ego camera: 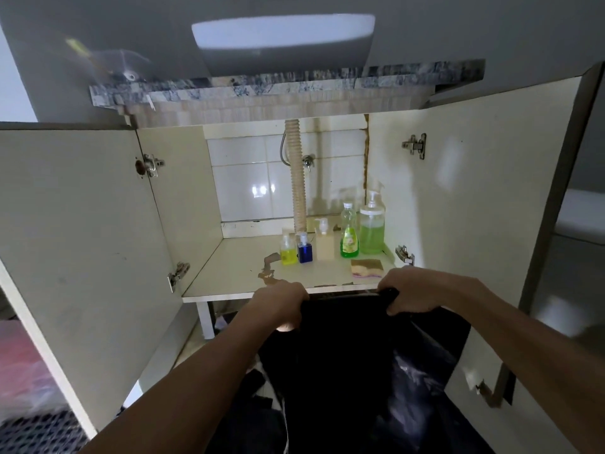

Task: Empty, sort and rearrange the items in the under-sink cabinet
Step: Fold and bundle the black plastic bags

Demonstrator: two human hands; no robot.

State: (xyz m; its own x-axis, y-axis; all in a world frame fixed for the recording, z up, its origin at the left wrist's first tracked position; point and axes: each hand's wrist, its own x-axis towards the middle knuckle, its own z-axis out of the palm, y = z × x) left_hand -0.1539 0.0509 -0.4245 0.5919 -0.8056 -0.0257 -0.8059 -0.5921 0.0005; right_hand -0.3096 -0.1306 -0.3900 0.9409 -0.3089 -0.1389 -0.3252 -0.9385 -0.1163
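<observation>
Your left hand (281,301) and right hand (401,298), fingers curled, grip the black bag's (343,348) rim; next, lay it on the cabinet shelf (235,273).

left hand (278,304): bare, no rings | right hand (409,298): bare | forearms: sleeveless, no watch

bottles: five upright in a row at the right rear of the cabinet floor (235,267) — yellow (288,252), blue (304,249), beige pump (324,242), green (349,235), large green pump (372,226)
sponge: (367,268) flat, in front of them
</observation>
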